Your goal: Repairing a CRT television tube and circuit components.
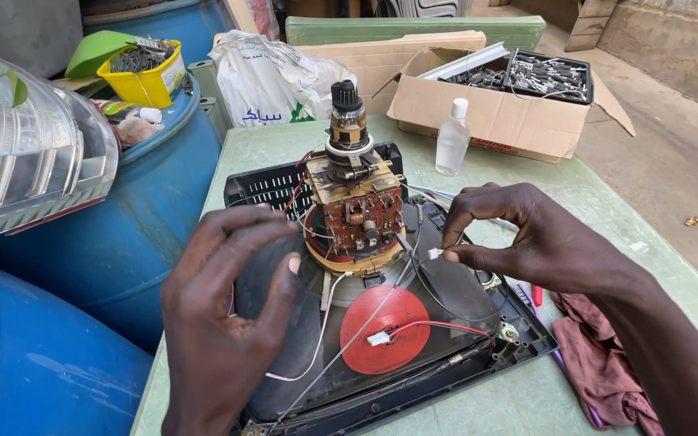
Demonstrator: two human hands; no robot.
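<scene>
A dark picture tube (pixel 284 323) lies face down in a black plastic frame (pixel 527 343) on a green table (pixel 325 141). Its neck stands upright with a copper coil yoke and a small brown circuit board (pixel 363 218). My left hand (pixel 220 323) rests on the tube's left side, fingers spread, thumb near the yoke. My right hand (pixel 527 238) pinches a small white connector (pixel 435 253) on a thin wire beside the yoke. A round red cap (pixel 385 327) with a red wire and white plug sits on the tube.
A clear plastic bottle (pixel 452 137) and an open cardboard box (pixel 494 101) of metal parts stand at the back. A white bag (pixel 264 81) lies behind the frame. Blue barrels (pixel 123 234) crowd the left. A maroon rag (pixel 599 363) lies at the right.
</scene>
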